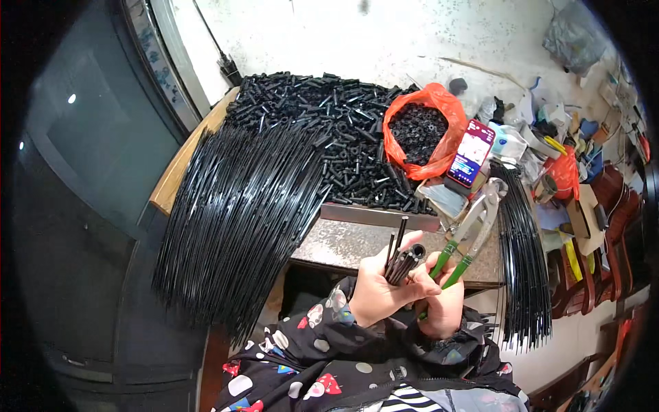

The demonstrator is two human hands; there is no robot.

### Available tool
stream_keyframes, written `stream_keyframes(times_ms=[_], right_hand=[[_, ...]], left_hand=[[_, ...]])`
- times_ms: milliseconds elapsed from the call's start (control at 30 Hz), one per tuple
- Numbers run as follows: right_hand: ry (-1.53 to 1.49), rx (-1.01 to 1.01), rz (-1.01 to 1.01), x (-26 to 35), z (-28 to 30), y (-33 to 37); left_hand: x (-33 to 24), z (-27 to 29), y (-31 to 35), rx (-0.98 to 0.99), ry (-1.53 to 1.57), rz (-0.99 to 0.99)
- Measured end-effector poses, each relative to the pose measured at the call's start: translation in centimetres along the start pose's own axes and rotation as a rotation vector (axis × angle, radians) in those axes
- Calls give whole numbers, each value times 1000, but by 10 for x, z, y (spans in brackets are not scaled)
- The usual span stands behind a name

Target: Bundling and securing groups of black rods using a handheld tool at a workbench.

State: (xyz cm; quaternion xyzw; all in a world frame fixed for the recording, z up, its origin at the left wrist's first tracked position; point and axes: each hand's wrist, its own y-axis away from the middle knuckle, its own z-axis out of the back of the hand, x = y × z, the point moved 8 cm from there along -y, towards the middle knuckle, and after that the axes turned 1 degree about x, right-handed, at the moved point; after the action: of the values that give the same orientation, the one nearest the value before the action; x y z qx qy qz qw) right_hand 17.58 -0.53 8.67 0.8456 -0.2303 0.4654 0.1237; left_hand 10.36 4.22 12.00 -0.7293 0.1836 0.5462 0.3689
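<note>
My left hand [373,294] is closed round a small bundle of thin black rods [399,266], whose ends stick up unevenly above the fingers. Among them shows the round open end of a wider black tube [418,251]. Right against it, my right hand [445,309] grips the green handles of a pair of pliers [469,237]. Their metal jaws point up and away to the right, and the handles are spread a little. Fingers of both hands meet at the bundle, so its lower part is hidden.
A wide sheaf of long black rods [233,220] hangs over the table's left side. Behind lie a heap of short black tubular parts [302,103] and a red bag [446,103] of small black pieces. A lit phone [471,152], more rods [525,268] and clutter are at right.
</note>
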Motion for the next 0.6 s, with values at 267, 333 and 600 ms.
stream_keyframes(times_ms=[267, 333, 600], right_hand=[[-56, 37, 139, 10, -20, 11], [-60, 36, 145, 12, -20, 12], [62, 28, 170, 11, -18, 13]], left_hand=[[10, 5, 10, -8, 45, 20], [4, 8, 10, -45, 12, 20], [0, 4, 11, -4, 59, -3]])
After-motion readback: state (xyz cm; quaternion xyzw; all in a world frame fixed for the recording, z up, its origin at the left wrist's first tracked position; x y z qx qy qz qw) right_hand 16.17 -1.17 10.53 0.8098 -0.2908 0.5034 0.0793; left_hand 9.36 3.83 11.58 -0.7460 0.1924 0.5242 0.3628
